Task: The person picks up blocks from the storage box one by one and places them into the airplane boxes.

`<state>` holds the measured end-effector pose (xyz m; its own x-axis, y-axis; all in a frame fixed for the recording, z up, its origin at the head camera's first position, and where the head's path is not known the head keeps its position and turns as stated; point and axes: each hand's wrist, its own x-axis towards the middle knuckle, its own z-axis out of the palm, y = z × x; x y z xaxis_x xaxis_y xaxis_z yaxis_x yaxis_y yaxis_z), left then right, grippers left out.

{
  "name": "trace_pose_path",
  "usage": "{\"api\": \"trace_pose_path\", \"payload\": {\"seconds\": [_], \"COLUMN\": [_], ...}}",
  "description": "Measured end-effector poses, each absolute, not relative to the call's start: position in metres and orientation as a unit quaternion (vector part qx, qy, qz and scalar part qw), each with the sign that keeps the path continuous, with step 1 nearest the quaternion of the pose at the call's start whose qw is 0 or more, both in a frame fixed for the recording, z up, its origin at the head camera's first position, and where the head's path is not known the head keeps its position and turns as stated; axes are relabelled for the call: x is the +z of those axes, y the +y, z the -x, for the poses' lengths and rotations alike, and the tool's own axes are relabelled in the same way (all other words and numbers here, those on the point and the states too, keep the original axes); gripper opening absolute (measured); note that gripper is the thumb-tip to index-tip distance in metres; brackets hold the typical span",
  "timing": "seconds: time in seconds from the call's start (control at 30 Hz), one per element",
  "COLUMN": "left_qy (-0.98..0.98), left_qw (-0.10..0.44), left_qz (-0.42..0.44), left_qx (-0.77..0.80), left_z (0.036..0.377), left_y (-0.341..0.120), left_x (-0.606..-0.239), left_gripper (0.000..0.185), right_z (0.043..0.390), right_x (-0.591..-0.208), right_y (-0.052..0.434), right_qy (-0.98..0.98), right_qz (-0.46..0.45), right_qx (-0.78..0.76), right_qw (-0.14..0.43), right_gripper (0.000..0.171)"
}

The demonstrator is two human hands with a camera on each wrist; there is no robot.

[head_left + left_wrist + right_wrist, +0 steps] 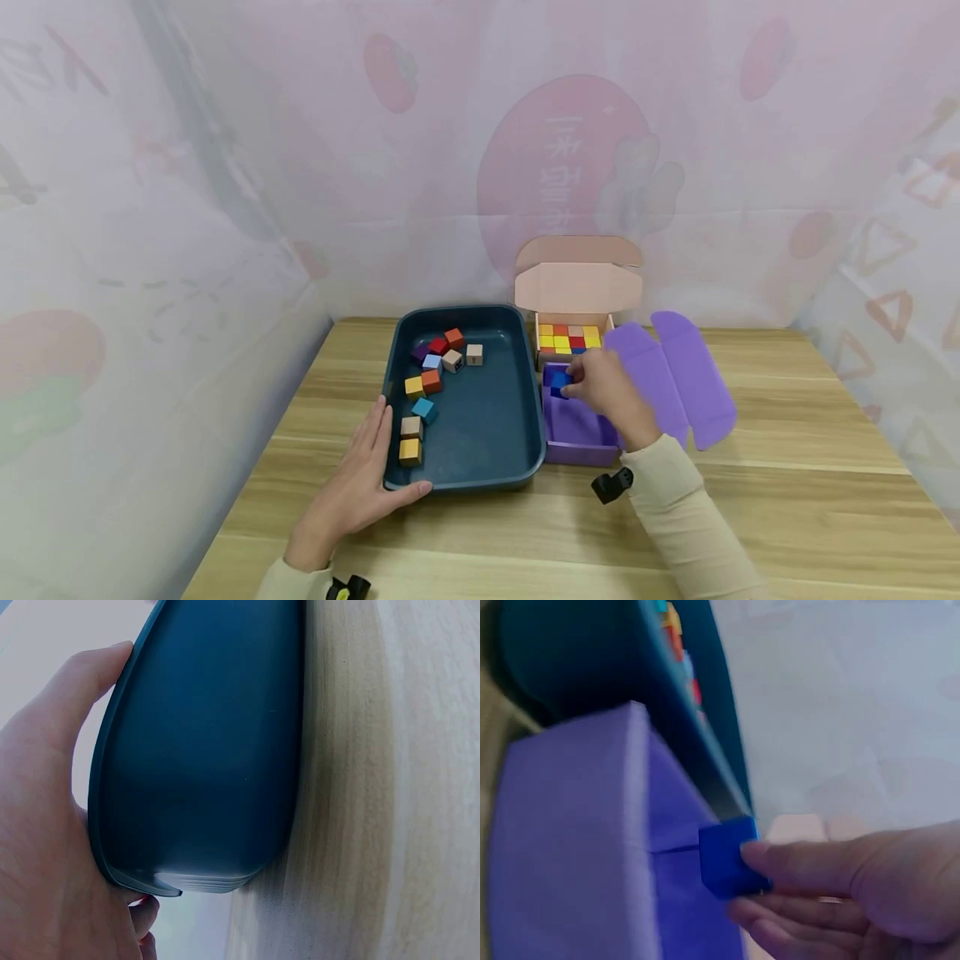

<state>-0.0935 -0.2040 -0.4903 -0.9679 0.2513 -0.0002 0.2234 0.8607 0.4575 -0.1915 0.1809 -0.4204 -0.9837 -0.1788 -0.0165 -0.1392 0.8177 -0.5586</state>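
Head view, lower centre: right hand pinches blue block at purple box; slack pinch could drop it crooked; left hand, spread, touches tray.

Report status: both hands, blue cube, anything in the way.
Right hand pinches blue cube at purple box. Left hand rests against tray edge. Purple lid folded open; no obstruction visible at the cube.

Rear box and front box stand right of tray.
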Motion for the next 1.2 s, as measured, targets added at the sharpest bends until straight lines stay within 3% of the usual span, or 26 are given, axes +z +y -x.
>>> {"api": "trace_pose_path", "payload": {"seconds": [0.17,0.6,0.9,1.2], "left_qy": [0.963,0.965,0.966,0.965], "left_qw": [0.031,0.032,0.034,0.026], "left_qz": [-0.124,-0.120,-0.117,-0.123], "left_qx": [0.236,0.230,0.228,0.230], "left_z": [0.094,0.094,0.094,0.093], "left_y": [-0.206,-0.204,-0.204,-0.204], "left_x": [-0.490,-0.492,-0.492,-0.491], "left_gripper": [0.130,0.130,0.131,0.130], "right_z": [0.192,0.199,0.201,0.202], "right_x": [-0.442,-0.470,-0.482,-0.482], "right_y": [0.173,0.168,0.166,0.161], "right_qy": [0.963,0.957,0.942,0.942], "right_qz": [0.037,0.016,0.018,0.004], "right_qx": [-0.264,-0.290,-0.331,-0.330], "right_qw": [0.035,0.015,-0.055,-0.055], "right_gripper": [0.023,0.028,0.024,0.029]}}
